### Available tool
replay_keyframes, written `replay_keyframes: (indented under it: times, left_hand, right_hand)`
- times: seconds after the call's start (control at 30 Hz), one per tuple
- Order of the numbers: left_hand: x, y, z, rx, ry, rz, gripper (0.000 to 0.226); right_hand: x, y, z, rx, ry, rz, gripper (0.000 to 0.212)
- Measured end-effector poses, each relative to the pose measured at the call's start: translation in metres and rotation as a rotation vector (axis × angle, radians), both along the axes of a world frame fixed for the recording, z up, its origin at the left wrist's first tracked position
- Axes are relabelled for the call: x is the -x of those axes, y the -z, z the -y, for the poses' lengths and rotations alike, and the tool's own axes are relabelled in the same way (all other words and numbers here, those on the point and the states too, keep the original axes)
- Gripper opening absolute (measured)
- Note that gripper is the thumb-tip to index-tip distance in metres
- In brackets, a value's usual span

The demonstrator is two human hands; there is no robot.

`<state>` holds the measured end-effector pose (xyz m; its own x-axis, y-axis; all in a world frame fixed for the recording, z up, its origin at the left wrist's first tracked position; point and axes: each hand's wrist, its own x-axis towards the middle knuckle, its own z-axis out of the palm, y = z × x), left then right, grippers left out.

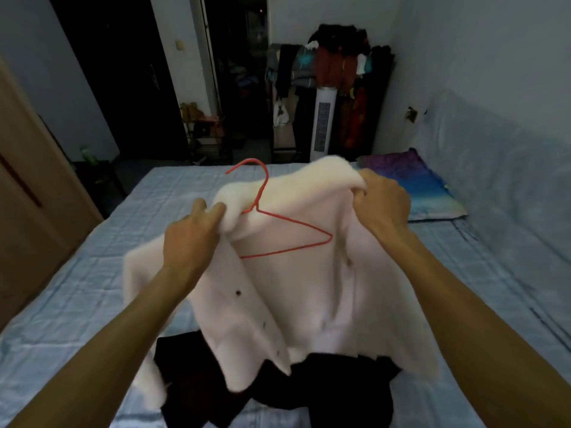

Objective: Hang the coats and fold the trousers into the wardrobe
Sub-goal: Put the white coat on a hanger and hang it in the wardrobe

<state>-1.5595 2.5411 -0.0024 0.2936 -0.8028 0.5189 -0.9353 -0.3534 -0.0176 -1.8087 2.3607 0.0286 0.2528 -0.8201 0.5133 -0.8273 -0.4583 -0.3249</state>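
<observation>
I hold the coat [309, 288] above the bed [77, 304], left hand [191, 230] and right hand [381, 200] gripping its collar, fitting the hanger [287, 239] inside (next, I judge, the right shoulder must cover its bare end).

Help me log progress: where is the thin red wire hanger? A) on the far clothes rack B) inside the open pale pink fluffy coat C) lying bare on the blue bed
B: the thin red wire hanger sits inside the opened pale pink fluffy coat.

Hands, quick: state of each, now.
Left hand: closed, gripping the pale pink coat at its collar.
Right hand: closed, gripping the same collar.
</observation>
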Motion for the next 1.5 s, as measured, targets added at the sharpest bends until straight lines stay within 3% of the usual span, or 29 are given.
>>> replay_keyframes:
  times: [0.37,0.53,0.6,0.7,0.73,0.83,1.0,1.07,1.2,1.33,1.43,1.5]
  left_hand:
    - [0.037,-0.013,0.047,0.144,0.057,-0.253,0.023]
    - [0.014,-0.001,0.056,0.266,0.245,-0.231,0.028]
    - [0.01,0.006,0.058,0.287,0.31,-0.219,0.026]
    - [-0.003,0.016,0.057,0.386,0.292,-0.31,0.019]
    - [-0.009,0.018,0.056,0.426,0.277,-0.338,0.017]
    - [-0.022,0.017,0.052,0.51,0.227,-0.356,0.015]
    - [-0.033,0.003,0.054,0.579,0.212,-0.373,0.015]
    - [-0.035,-0.001,0.055,0.594,0.195,-0.41,0.013]
    - [-0.031,-0.01,0.062,0.548,0.215,-0.361,0.016]
    - [-0.025,-0.003,0.058,0.497,0.348,-0.213,0.044]
    - [-0.013,0.002,0.047,0.664,0.527,-0.205,0.023]
    - [-0.009,-0.008,0.045,0.848,0.482,-0.335,0.021]
  right_hand:
    - [-0.028,-0.007,-0.027,0.093,-0.031,-0.05,0.023]
    - [-0.043,-0.005,-0.038,0.111,-0.064,0.289,0.026]
    - [-0.059,-0.001,-0.038,0.092,-0.192,0.273,0.02]
    - [-0.071,0.007,-0.024,-0.014,-0.405,0.094,0.042]
    - [-0.07,0.009,-0.019,-0.093,-0.441,0.119,0.047]
    - [-0.061,0.014,-0.014,-0.345,-0.508,0.325,0.027]
    - [-0.048,0.016,-0.003,-0.368,-0.534,0.1,0.021]
    - [-0.045,0.016,0.0,-0.393,-0.535,0.09,0.024]
    - [-0.05,0.025,0.0,-0.15,-0.356,0.177,0.057]
    - [-0.046,0.01,0.006,0.063,-0.189,0.261,0.049]
    - [-0.034,-0.004,0.011,0.186,-0.162,0.327,0.049]
    - [-0.026,-0.008,0.012,0.242,-0.163,0.342,0.049]
